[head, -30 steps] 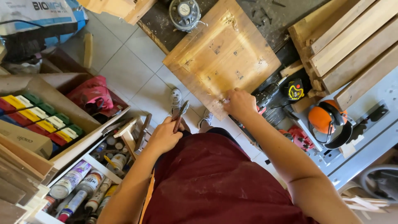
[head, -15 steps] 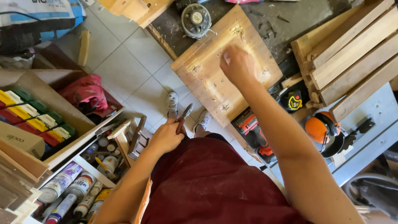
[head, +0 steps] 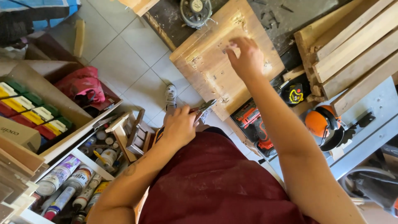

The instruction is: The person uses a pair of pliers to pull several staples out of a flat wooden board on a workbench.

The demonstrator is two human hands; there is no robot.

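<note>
My left hand (head: 179, 126) is closed around a pair of pliers (head: 205, 106) held near my waist, jaws pointing up toward the near edge of a square wooden board (head: 207, 70). My right hand (head: 248, 56) reaches across that board, fingers spread and pressing on its surface near the far side. The board lies tilted on the dark workbench (head: 170, 18), with several small holes and chipped spots in it. I wear a dark red shirt.
A red cordless drill (head: 256, 126), a yellow-black tape measure (head: 292, 93) and orange ear defenders (head: 324, 124) lie at the right. Stacked wooden planks (head: 352, 49) fill the upper right. Shelves with spray cans (head: 66, 182) and coloured boxes (head: 29, 110) stand at the left, above tiled floor.
My right hand has slid from the board's near corner up across it toward its far side. The left hand with the pliers has stayed near my waist.
</note>
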